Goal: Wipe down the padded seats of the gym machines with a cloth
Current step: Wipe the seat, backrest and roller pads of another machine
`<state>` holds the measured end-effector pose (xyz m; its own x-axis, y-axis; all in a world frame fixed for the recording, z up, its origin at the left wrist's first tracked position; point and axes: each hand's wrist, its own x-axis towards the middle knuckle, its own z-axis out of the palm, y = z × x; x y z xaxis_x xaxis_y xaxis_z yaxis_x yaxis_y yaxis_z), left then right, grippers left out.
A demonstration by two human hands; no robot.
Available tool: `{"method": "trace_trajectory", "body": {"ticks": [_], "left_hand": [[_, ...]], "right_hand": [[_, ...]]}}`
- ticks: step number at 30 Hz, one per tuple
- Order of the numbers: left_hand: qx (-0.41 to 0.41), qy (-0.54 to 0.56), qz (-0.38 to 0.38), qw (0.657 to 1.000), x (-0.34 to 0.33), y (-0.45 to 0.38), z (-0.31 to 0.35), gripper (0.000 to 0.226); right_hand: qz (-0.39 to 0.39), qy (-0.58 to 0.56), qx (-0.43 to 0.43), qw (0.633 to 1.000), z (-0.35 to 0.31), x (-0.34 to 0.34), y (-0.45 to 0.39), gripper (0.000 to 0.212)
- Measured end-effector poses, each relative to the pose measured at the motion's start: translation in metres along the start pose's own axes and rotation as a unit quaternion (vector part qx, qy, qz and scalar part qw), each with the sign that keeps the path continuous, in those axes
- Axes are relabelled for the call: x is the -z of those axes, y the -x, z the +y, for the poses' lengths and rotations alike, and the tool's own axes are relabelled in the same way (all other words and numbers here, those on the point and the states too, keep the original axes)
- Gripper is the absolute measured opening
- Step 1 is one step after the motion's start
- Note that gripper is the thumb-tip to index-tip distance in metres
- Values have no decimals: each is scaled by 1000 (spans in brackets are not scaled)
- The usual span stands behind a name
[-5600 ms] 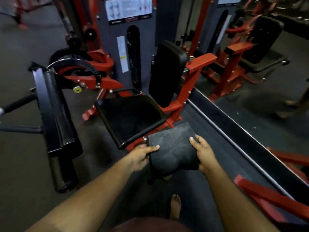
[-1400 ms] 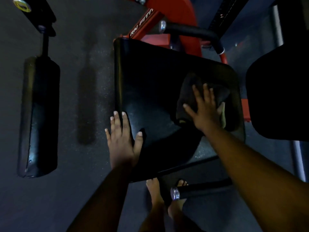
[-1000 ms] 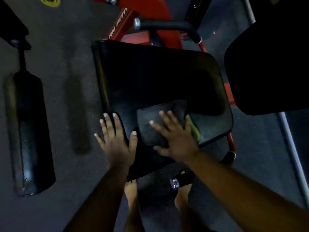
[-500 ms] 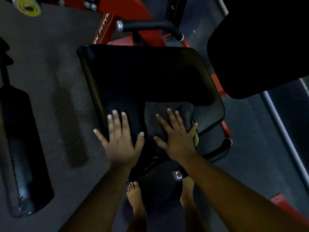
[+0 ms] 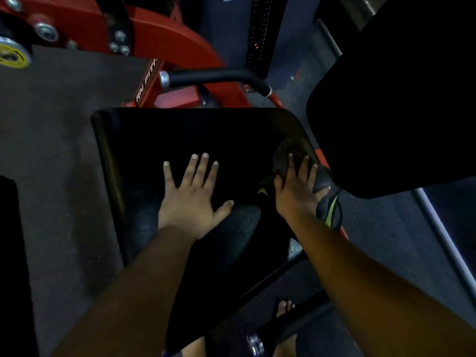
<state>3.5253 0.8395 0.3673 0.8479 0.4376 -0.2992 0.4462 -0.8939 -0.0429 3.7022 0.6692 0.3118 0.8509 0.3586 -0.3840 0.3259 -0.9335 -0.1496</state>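
Pressing cloth [image 5: 284,161] w/ R hand [image 5: 296,194], L hand [image 5: 190,199] flat on seat [image 5: 180,135]

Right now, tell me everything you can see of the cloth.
The cloth is dark, soft-looking fabric with a yellow-green edge showing at its near side. It lies bunched on the right edge of the black padded seat, partly hanging over it. The right hand presses flat on it, fingers spread. The left hand rests on the seat, clear of it.

cloth [image 5: 288,155] on seat [image 5: 180,132], right edge
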Motion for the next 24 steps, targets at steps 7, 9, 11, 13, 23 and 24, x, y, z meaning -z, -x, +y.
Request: {"method": "trace_trajectory", "body": {"ticks": [7, 9, 11, 13, 23, 24], "left_hand": [[2, 22, 3, 1000, 2, -3, 2, 95], [-3, 16, -12, 1000, 3, -3, 2, 100], [-1, 13, -10, 1000, 4, -2, 2, 100], [0, 18, -4, 1000, 3, -1, 3, 98], [6, 19, -29, 999, 5, -5, 3, 96], [6, 21, -30, 999, 5, -5, 3, 96]], "right_hand": [[-21, -4, 164, 986, -83, 13, -10, 91], [-50, 20, 217, 975, -60, 12, 11, 89], [-62, 47, 192, 978, -29, 14, 11, 87], [-60, 52, 138, 987, -18, 18, -12, 87], [-97, 47, 107, 988, -37, 20, -6, 103], [-94, 49, 98, 990, -32, 16, -3, 100]]}}
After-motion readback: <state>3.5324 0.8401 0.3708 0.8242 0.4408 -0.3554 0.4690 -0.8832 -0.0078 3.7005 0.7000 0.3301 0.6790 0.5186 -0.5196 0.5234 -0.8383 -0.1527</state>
